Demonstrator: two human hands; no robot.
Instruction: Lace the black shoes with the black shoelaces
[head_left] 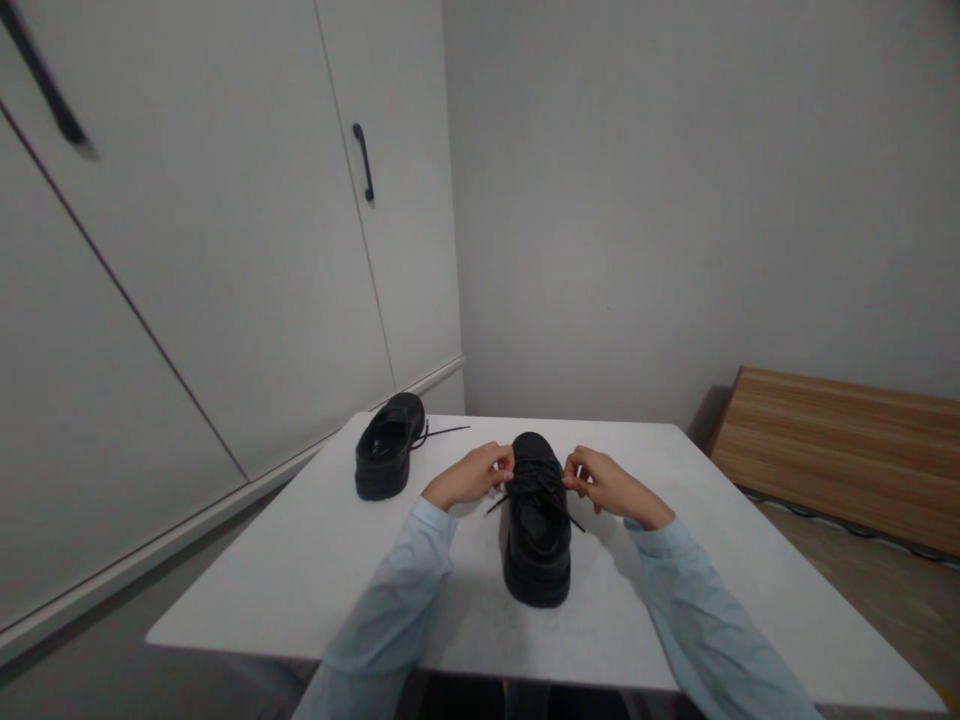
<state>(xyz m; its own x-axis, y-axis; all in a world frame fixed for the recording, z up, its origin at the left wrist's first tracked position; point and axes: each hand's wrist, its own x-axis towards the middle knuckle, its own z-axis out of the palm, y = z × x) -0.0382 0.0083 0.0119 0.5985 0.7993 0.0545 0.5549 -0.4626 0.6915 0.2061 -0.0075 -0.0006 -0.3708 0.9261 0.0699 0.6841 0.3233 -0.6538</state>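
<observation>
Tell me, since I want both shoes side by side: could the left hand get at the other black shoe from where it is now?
Probably yes. The left hand pinches a lace of the near shoe; the second shoe sits to its left on the table, with only bare tabletop between. It would have to drop the lace first.

A white table (315, 560) carries two black shoes (537, 530) (388, 456), well apart.
</observation>
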